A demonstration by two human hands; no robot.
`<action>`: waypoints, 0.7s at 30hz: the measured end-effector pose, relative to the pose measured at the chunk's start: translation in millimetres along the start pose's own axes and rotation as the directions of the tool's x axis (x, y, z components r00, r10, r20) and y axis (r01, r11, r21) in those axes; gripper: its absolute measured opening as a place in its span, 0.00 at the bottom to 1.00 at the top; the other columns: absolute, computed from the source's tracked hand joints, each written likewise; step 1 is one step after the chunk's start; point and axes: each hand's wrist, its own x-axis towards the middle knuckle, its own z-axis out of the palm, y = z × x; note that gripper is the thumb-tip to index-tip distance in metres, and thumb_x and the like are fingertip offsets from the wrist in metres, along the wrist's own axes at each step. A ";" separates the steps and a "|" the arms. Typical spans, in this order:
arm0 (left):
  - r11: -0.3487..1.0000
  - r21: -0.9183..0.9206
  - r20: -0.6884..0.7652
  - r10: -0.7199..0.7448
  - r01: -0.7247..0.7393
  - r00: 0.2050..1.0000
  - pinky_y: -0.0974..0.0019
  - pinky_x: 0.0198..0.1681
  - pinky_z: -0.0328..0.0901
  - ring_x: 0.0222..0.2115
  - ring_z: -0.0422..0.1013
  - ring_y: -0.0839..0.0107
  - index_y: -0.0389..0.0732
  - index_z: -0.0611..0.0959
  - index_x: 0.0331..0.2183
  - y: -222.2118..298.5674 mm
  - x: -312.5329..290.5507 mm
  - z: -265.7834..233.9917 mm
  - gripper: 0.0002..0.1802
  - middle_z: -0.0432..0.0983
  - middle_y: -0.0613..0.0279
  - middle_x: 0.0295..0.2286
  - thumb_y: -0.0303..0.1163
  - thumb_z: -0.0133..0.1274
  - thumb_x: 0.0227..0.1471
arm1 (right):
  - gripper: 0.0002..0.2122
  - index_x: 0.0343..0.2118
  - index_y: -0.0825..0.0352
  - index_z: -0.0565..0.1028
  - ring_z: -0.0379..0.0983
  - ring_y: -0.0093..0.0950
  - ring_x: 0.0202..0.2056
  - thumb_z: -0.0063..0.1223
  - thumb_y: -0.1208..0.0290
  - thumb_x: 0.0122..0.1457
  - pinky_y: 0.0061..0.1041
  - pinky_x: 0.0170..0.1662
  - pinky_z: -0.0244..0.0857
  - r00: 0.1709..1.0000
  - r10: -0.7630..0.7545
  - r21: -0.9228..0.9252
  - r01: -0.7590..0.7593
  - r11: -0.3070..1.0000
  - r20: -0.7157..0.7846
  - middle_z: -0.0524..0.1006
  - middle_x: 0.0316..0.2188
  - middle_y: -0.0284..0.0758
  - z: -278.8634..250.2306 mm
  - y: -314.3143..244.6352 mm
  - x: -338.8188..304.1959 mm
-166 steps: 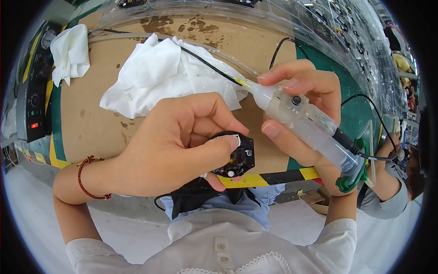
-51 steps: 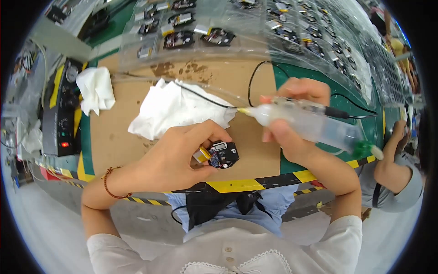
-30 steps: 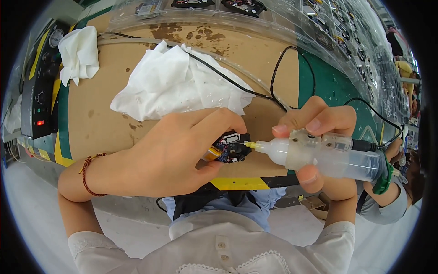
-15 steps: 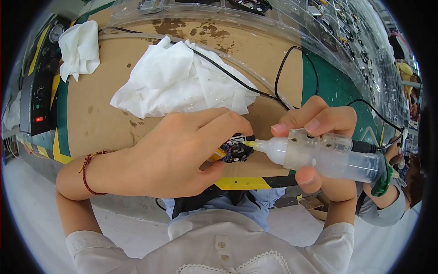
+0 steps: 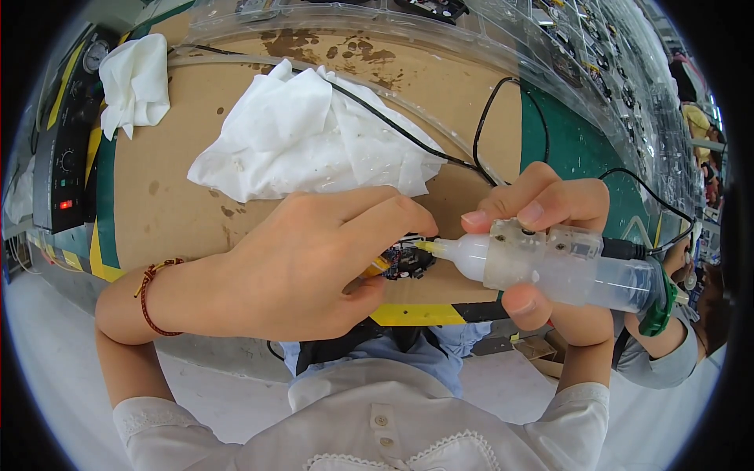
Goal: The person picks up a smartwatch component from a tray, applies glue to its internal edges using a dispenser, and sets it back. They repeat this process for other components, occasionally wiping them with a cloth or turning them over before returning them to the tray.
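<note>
My left hand [image 5: 314, 263] is closed around a small dark circuit assembly [image 5: 407, 259], with a bit of yellow showing near the fingertips. Much of that part is hidden behind my fingers. In my right hand [image 5: 542, 208] lies a translucent dispensing syringe [image 5: 550, 267], gripped between thumb and fingers and held nearly level. Its yellowish nozzle [image 5: 430, 246] points left and meets the upper right edge of the assembly; whether it truly touches cannot be made out. A green cap [image 5: 661, 302] closes the syringe's rear end.
Crumpled white cloth [image 5: 306, 137] lies beyond my hands on brown board [image 5: 181, 169], crossed by a black cable [image 5: 385, 122]. A second cloth [image 5: 135, 82] sits beside a black control box [image 5: 67, 145] at left. Clear trays of parts [image 5: 581, 59] line the far right. Another person [image 5: 660, 361] is at right.
The syringe and my right hand have shifted very slightly left, toward the circuit assembly. My left hand keeps its hold almost unmoved.
</note>
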 end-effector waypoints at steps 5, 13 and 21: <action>0.998 0.009 -0.002 0.070 -0.070 0.998 0.70 0.26 0.66 0.26 0.71 0.65 0.36 0.75 0.37 -5.0 0.6 1.9 0.23 0.73 0.59 0.29 0.18 0.55 0.31 | 0.26 0.36 0.60 0.58 0.69 0.26 0.31 0.63 0.56 0.43 0.22 0.38 0.66 1.000 -0.017 0.052 0.017 0.999 0.008 0.68 0.28 0.37 -0.6 7.8 1.9; 0.995 0.001 0.010 0.103 -0.103 0.995 0.68 0.26 0.65 0.25 0.70 0.62 0.35 0.74 0.35 -5.3 2.1 0.6 0.22 0.72 0.58 0.27 0.16 0.52 0.30 | 0.26 0.34 0.60 0.60 0.68 0.24 0.31 0.64 0.54 0.39 0.22 0.38 0.64 0.952 0.262 0.174 -0.235 0.956 -0.159 0.65 0.27 0.33 8.8 -7.0 7.8; 0.988 0.006 0.004 0.156 -0.156 0.988 0.67 0.25 0.65 0.25 0.70 0.60 0.34 0.74 0.35 -6.8 2.1 1.7 0.22 0.71 0.56 0.27 0.16 0.51 0.29 | 0.25 0.33 0.60 0.61 0.68 0.23 0.31 0.64 0.55 0.37 0.20 0.38 0.63 0.914 0.375 0.225 -0.338 0.914 -0.151 0.64 0.27 0.31 5.9 -10.9 10.1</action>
